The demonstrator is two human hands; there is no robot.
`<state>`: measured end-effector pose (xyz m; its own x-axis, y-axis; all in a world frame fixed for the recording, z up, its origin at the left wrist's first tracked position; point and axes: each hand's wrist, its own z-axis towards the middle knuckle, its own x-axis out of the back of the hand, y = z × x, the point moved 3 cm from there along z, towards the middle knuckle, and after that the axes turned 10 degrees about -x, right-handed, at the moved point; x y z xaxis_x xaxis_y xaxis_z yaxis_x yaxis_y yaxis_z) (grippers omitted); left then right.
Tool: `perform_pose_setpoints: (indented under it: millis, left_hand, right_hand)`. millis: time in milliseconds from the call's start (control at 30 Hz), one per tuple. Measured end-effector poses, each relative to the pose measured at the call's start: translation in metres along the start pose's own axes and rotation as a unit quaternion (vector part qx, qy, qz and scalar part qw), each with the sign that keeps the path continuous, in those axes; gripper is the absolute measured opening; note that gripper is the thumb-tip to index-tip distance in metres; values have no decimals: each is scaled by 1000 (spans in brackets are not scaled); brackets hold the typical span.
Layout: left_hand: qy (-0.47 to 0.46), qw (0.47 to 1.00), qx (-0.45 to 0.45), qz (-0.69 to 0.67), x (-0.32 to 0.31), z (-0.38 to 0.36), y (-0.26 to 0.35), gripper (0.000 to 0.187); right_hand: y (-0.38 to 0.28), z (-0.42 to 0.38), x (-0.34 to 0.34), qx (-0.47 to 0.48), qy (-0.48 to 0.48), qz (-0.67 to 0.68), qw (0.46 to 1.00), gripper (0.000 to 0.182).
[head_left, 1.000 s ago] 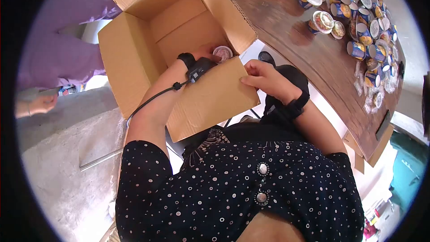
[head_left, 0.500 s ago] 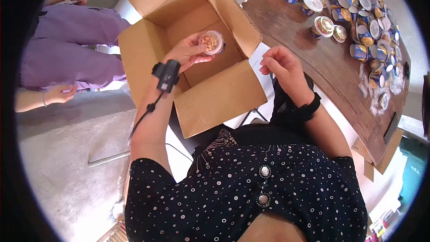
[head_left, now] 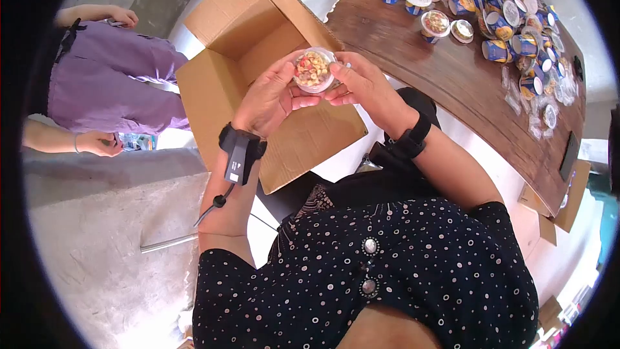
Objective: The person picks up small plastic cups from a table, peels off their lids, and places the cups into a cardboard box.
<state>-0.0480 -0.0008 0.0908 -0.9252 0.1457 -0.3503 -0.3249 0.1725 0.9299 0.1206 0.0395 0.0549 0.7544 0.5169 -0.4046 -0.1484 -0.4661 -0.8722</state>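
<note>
Above the cardboard box, I hold a small cup of cereal between both hands. Its round top faces me, showing yellow and reddish pieces through what looks like a clear lid. My left hand grips the cup's left side, thumb near the rim. From the right, my right hand pinches the opposite edge, its thumb on the rim. The cup's lower part is hidden behind my fingers. The box's flaps stand open beneath, and my hands block part of its inside.
To the right is a wooden table with many blue-and-yellow paper cups and clear lids heaped on it. A filled cup stands nearer the box. Another person in purple trousers stands at left, beside a concrete ledge.
My right hand has moved left from beside the box and taken hold of the cup. My left hand has brought the cup slightly right, and its top now faces me more directly.
</note>
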Motion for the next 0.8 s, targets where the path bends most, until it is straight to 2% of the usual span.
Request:
perform_pose_setpoints:
  millis: [167, 267, 333, 433, 533, 667, 733, 800]
  left_hand:
    - [21, 999, -33, -30, -9, -6, -10, 54]
    - [39, 998, -30, -32, -11, -10, -10, 53]
    - [54, 998, -21, -23, -12, -12, -11, 48]
    - [54, 998, -27, 26, -18, -15, -6, 53]
    - [61, 998, -29, 16, -20, -16, -6, 50]
    - [70, 998, -8, 1, -15, -16, -12, 45]
    - [81, 997, 6, 17, -8, -21, -16, 42]
    - [89, 996, -1, 6, 7, -22, -17, 42]
  right_hand:
    - [-4, -7, 2, -22, 6, -13, 1000, 52]
    - [0, -6, 2, -19, 15, 33, 999, 55]
    - [0, -7, 1, -51, 15, 13, 999, 48]
    - [6, -4, 0, -33, 11, 10, 999, 44]
    - [6, -6, -2, -40, 16, 16, 999, 43]
    - [19, 3, 1, -47, -6, 8, 999, 42]
    - [23, 5, -5, -53, 8, 22, 998, 48]
    - [16, 3, -8, -63, 2, 6, 998, 45]
